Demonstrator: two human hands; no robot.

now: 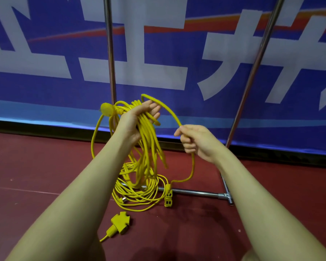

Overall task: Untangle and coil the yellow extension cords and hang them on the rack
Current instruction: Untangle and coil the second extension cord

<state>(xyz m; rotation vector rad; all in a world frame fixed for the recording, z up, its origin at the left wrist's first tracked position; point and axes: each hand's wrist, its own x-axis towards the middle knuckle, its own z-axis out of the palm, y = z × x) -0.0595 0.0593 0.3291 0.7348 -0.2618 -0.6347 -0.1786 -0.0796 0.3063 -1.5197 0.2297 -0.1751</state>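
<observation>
Loops of yellow cord (149, 136) hang from the left hand (137, 121), gripped; the right hand (194, 141) pinches the free run. Feed even, same-sized loops without twisting, lifting slack off the floor (36, 176) pile (139, 193) beside the rack (196, 192) base.

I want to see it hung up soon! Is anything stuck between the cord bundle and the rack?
Nothing visible blocks the way. The left hand holds the bundle of coiled yellow extension cord right in front of the shiny metal rack's pole. But the right hand grips a loose strand trailing to the yellow socket block on the floor.
</observation>
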